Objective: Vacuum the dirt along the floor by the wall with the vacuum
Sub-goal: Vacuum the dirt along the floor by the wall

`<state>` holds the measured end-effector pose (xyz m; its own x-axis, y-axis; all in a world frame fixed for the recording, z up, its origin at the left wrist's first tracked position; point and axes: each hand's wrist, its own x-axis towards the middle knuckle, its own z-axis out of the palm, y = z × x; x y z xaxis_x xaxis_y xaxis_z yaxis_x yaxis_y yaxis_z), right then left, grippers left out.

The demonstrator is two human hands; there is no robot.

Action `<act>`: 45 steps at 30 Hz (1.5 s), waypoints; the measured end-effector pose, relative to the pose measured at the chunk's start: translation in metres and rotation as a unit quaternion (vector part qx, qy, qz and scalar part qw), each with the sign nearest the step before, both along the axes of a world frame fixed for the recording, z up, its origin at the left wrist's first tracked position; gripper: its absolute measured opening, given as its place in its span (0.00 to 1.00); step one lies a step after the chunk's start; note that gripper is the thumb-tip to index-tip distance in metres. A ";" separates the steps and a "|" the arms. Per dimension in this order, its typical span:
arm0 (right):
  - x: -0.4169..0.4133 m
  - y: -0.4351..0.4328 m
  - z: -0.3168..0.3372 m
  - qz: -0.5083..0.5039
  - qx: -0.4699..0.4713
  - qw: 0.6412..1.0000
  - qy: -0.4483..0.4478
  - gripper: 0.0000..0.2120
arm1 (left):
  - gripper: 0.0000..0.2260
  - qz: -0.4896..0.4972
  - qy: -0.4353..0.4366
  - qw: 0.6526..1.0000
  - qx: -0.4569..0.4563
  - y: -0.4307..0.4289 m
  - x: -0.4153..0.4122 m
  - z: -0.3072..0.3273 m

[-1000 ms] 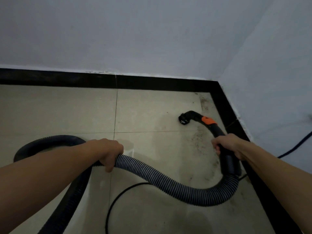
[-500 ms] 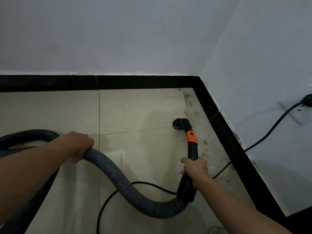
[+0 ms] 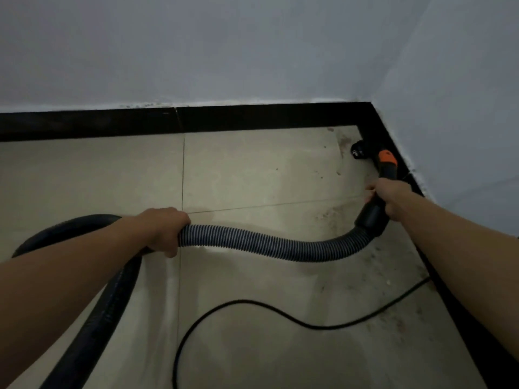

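Observation:
A ribbed grey-black vacuum hose [image 3: 261, 244] runs across the tiled floor from lower left to a black handle tube with an orange collar [image 3: 387, 157]. Its black nozzle [image 3: 358, 149] sits on the floor in the corner, against the black skirting of the right wall. My right hand [image 3: 391, 196] grips the handle tube just below the orange collar. My left hand [image 3: 165, 230] grips the hose near the middle of the floor. Dark specks of dirt [image 3: 331, 214] lie on the tiles along the right wall.
Black skirting [image 3: 224, 119] lines the back wall and the right wall, meeting at a corner at upper right. A thin black power cord [image 3: 252, 303] loops over the floor in front of me toward the right wall. The hose's thick black part [image 3: 106, 304] curves down at lower left.
The nozzle has moved from the open tile into the corner by the right skirting. My right hand has gone forward with the handle, and the hose now stretches straighter between my hands.

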<state>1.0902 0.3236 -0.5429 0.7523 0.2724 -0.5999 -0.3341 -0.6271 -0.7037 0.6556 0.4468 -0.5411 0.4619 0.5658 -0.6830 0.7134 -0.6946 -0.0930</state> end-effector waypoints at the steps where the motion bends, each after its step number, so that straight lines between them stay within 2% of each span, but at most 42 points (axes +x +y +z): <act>1: 0.008 0.008 -0.001 0.006 0.005 1.000 0.004 0.09 | 0.22 0.002 -0.006 1.000 -0.005 -0.001 0.004 -0.004; 4: 0.026 0.029 -0.005 0.020 0.013 1.000 0.002 0.07 | 0.22 0.001 -0.023 1.000 -0.021 -0.003 0.016 -0.014; 14: 0.024 0.065 -0.012 0.039 0.026 0.999 -0.028 0.16 | 0.23 0.039 -0.035 0.998 -0.024 0.004 0.010 -0.031; 19: 0.028 0.055 -0.007 0.076 0.030 0.997 -0.006 0.07 | 0.25 0.032 -0.040 0.998 -0.029 0.001 0.012 -0.035; 22: 0.029 0.051 0.001 0.132 0.011 0.991 -0.001 0.06 | 0.26 0.016 -0.039 0.999 -0.034 -0.004 0.017 -0.034; 28: 0.031 0.045 0.009 0.130 -0.060 0.983 -0.111 0.11 | 0.22 -0.008 -0.081 0.996 -0.043 -0.013 0.029 -0.024; 31: 0.038 0.038 0.022 0.163 -0.094 0.978 -0.089 0.05 | 0.20 -0.010 -0.095 0.994 -0.058 -0.017 0.029 -0.022; 33: 0.042 0.031 0.031 0.178 -0.108 0.976 -0.063 0.06 | 0.17 -0.010 -0.110 0.992 -0.067 -0.020 0.030 -0.020; 38: 0.033 0.010 0.047 0.228 -0.142 0.961 -0.064 0.07 | 0.17 -0.031 -0.115 0.990 -0.077 -0.024 0.036 -0.011; 42: 0.015 -0.010 0.049 0.222 -0.162 0.954 -0.119 0.03 | 0.19 -0.042 -0.098 0.991 -0.077 -0.028 0.031 -0.004; 45: 0.006 -0.022 0.059 0.236 -0.163 0.955 -0.069 0.03 | 0.19 -0.030 -0.093 0.992 -0.081 -0.026 0.024 0.002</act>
<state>1.0958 0.3013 -0.4842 0.6698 0.4167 -0.6146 0.1231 -0.8786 -0.4615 0.6795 0.4203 -0.5390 0.6175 0.4228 -0.6633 0.6645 -0.7316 0.1523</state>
